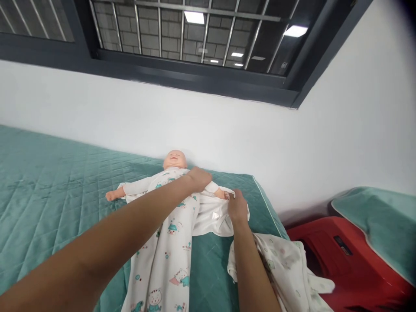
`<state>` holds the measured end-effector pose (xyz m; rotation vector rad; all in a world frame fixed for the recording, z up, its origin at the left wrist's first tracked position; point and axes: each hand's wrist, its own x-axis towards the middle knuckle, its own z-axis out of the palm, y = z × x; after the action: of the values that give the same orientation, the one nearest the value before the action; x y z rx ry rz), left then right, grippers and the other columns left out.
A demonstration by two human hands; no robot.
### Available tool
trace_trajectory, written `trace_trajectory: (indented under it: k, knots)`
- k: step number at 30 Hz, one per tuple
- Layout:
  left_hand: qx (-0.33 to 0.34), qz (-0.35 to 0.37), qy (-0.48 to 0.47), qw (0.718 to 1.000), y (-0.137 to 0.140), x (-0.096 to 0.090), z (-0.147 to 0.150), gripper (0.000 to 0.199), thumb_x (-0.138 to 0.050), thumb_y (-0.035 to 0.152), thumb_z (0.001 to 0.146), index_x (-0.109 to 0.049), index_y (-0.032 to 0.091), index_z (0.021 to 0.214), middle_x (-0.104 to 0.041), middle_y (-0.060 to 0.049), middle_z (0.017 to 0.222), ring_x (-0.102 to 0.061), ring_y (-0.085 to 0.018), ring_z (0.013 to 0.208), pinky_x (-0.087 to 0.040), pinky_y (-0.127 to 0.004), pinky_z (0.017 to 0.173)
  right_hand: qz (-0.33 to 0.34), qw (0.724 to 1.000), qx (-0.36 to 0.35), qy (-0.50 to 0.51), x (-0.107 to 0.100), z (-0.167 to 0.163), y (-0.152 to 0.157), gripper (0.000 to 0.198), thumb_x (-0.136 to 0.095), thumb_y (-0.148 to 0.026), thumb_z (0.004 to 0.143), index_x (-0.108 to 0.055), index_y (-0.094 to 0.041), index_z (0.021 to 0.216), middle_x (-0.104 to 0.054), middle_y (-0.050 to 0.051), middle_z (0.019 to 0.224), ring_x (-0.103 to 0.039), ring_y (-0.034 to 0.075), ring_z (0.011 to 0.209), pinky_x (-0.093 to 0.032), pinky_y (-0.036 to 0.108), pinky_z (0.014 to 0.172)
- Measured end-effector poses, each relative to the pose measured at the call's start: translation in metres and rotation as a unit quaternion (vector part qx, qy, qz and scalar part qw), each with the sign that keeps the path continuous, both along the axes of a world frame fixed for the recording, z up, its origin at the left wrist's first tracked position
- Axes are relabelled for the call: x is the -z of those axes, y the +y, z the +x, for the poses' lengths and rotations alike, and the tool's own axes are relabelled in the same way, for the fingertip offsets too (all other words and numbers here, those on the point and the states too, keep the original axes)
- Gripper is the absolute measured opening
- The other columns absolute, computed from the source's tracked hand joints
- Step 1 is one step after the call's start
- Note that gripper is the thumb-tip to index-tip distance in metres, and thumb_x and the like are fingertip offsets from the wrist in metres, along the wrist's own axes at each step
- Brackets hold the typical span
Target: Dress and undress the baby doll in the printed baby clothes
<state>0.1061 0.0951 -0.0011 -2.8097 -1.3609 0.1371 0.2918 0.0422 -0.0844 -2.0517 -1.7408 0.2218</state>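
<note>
A baby doll (175, 159) lies on its back with its arms spread and its head close to the wall. White sleeves of a baby shirt (212, 216) cover its arms, and the shirt's plain side spreads out to the right. A printed white baby garment (173, 260) runs down over the doll's front. My left hand (199, 178) is closed at the doll's shoulder on the right side of the view, on the shirt there; its fingertips are partly hidden. Beside the doll's bare hand, my right hand (238, 206) pinches the edge of the shirt.
A green quilted mat (58, 186) lies under the doll and ends at a pale-edged border on the right. Another printed baby garment (282, 255) lies crumpled at that edge. A red plastic stool (334, 242) with green cloth (380, 216) stands beyond. Behind are a white wall and a barred window.
</note>
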Motion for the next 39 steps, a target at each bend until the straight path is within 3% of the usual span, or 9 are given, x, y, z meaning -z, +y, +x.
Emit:
trace_trajectory:
  k: [4, 9, 16, 20, 23, 27, 33, 36, 39]
  knots:
    - [-0.002, 0.003, -0.009, 1.0, -0.004, -0.005, -0.007, 0.027, -0.061, 0.013, 0.078, -0.067, 0.014, 0.104, -0.072, -0.016, 0.102, -0.068, -0.03, 0.095, -0.052, -0.038, 0.083, 0.066, 0.981, 0.043, 0.18, 0.003, 0.004, 0.004, 0.03, -0.04, -0.03, 0.087, -0.061, -0.018, 0.105, -0.071, 0.013, 0.102, -0.067, 0.027, 0.097, -0.051, 0.036, 0.081]
    - [-0.002, -0.011, -0.022, 1.0, -0.009, 0.004, 0.0, 0.033, -0.061, 0.014, 0.078, -0.063, 0.015, 0.111, -0.071, -0.016, 0.106, -0.068, -0.029, 0.094, -0.052, -0.038, 0.081, 0.116, 0.915, 0.048, 0.383, 0.011, 0.011, 0.013, 0.028, -0.056, -0.028, 0.071, -0.059, -0.017, 0.096, -0.074, 0.012, 0.098, -0.072, 0.025, 0.085, -0.057, 0.034, 0.07]
    - [-0.023, -0.039, -0.058, 0.997, -0.02, 0.001, 0.009, 0.029, -0.064, 0.014, 0.076, -0.066, 0.013, 0.105, -0.07, -0.016, 0.107, -0.066, -0.03, 0.099, -0.051, -0.041, 0.086, 0.246, 0.854, 0.084, 0.45, 0.009, 0.012, 0.013, 0.026, -0.052, -0.024, 0.07, -0.06, -0.018, 0.094, -0.071, 0.011, 0.107, -0.066, 0.024, 0.105, -0.053, 0.04, 0.09]
    - [-0.071, 0.011, -0.152, 0.986, -0.047, -0.006, -0.043, 0.033, -0.047, 0.027, 0.091, -0.059, 0.015, 0.12, -0.061, -0.015, 0.128, -0.058, -0.028, 0.117, -0.048, -0.041, 0.096, 0.243, 0.886, -0.018, 0.393, -0.006, -0.024, 0.0, 0.025, -0.058, -0.036, 0.08, -0.067, -0.019, 0.096, -0.071, 0.008, 0.107, -0.063, 0.024, 0.105, -0.049, 0.041, 0.093]
    - [-0.181, 0.032, -0.375, 0.909, -0.071, 0.005, -0.1, 0.04, -0.043, 0.042, 0.095, -0.057, 0.021, 0.126, -0.06, -0.008, 0.132, -0.055, -0.025, 0.122, -0.044, -0.038, 0.102, 0.168, 0.901, -0.161, 0.367, -0.017, -0.068, -0.016, 0.029, -0.057, -0.042, 0.087, -0.066, -0.022, 0.105, -0.068, 0.007, 0.114, -0.061, 0.023, 0.107, -0.048, 0.041, 0.096]
    - [-0.199, -0.062, -0.473, 0.856, -0.085, 0.025, -0.145, 0.055, -0.052, 0.056, 0.087, -0.053, 0.024, 0.132, -0.053, -0.007, 0.141, -0.049, -0.027, 0.129, -0.038, -0.039, 0.109, 0.094, 0.885, -0.267, 0.369, -0.018, -0.108, -0.03, 0.04, -0.062, -0.045, 0.085, -0.06, -0.026, 0.121, -0.056, 0.005, 0.136, -0.048, 0.024, 0.129, -0.035, 0.045, 0.113]
    - [-0.186, -0.062, -0.547, 0.814, -0.082, 0.043, -0.139, 0.044, -0.063, 0.048, 0.085, -0.055, 0.023, 0.12, -0.053, -0.007, 0.137, -0.05, -0.023, 0.127, -0.04, -0.036, 0.106, 0.014, 0.895, -0.266, 0.358, -0.017, -0.107, -0.03, 0.059, -0.068, -0.045, 0.08, -0.049, -0.029, 0.134, -0.043, 0.004, 0.149, -0.035, 0.024, 0.14, -0.025, 0.046, 0.12]
    - [-0.153, 0.051, -0.535, 0.829, -0.085, 0.05, -0.129, 0.018, -0.058, 0.038, 0.09, -0.059, 0.02, 0.094, -0.057, -0.007, 0.13, -0.05, -0.022, 0.124, -0.039, -0.038, 0.105, 0.011, 0.902, -0.274, 0.334, -0.02, -0.107, -0.032, 0.065, -0.073, -0.043, 0.076, -0.047, -0.029, 0.135, -0.04, 0.004, 0.15, -0.033, 0.024, 0.14, -0.024, 0.045, 0.12]
    - [-0.095, 0.194, -0.464, 0.859, -0.093, 0.054, -0.121, 0.016, -0.05, 0.032, 0.096, -0.058, 0.019, 0.089, -0.063, -0.007, 0.112, -0.055, -0.022, 0.108, -0.042, -0.039, 0.095, 0.048, 0.909, -0.284, 0.301, -0.023, -0.112, -0.036, 0.06, -0.076, -0.039, 0.074, -0.052, -0.029, 0.129, -0.039, 0.004, 0.149, -0.033, 0.025, 0.14, -0.024, 0.045, 0.119]
